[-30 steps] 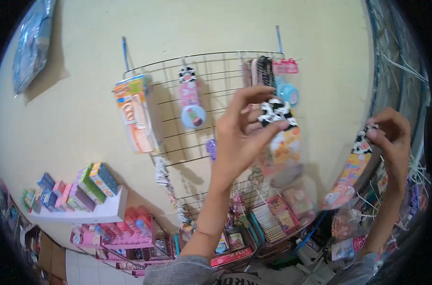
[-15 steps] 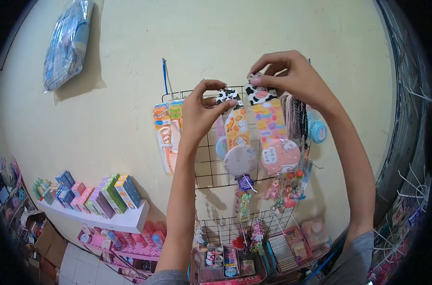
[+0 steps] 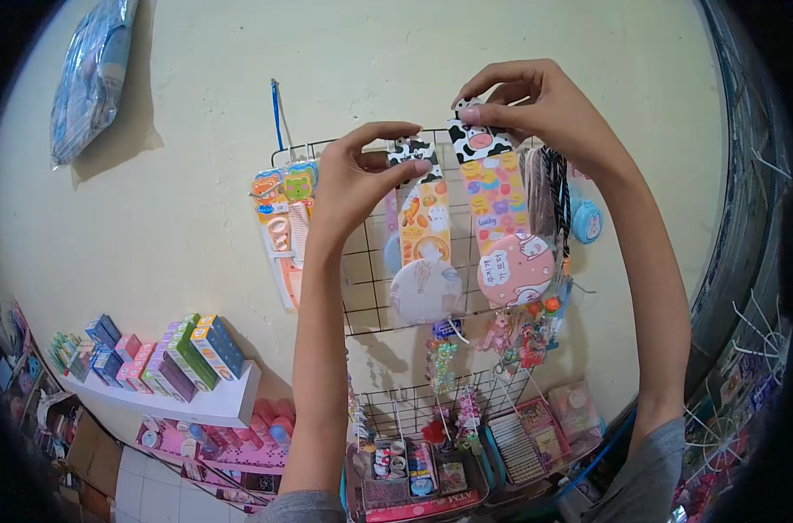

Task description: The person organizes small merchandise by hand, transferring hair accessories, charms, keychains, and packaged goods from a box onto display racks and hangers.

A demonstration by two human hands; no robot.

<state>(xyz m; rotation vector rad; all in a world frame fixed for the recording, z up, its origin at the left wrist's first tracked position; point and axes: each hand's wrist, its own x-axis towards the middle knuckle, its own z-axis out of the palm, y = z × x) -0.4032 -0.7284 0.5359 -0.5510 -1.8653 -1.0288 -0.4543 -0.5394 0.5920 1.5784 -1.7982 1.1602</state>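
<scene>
My left hand (image 3: 353,179) pinches the cow-print top of a hanging item with an orange-and-white patterned strip (image 3: 426,228) and a pale round piece (image 3: 426,292) below. My right hand (image 3: 532,105) holds the cow-print top of a second item, which has a yellow-and-purple patterned strip (image 3: 496,199) and a pink round piece (image 3: 516,269). The two items hang side by side, apart, in front of a black wire grid (image 3: 362,281) on the wall. The hooks behind my fingers are hidden.
Carded comb sets (image 3: 283,228) hang at the grid's left, dark cords (image 3: 555,193) and a blue round case (image 3: 587,221) at its right. Small trinkets hang below, above filled baskets (image 3: 423,506). A white shelf (image 3: 231,399) with small boxes is lower left; wire racks stand right.
Both hands have risen slightly, and the two held items now face the camera more squarely. The view has shifted a little, and the pink round piece shows more fully.
</scene>
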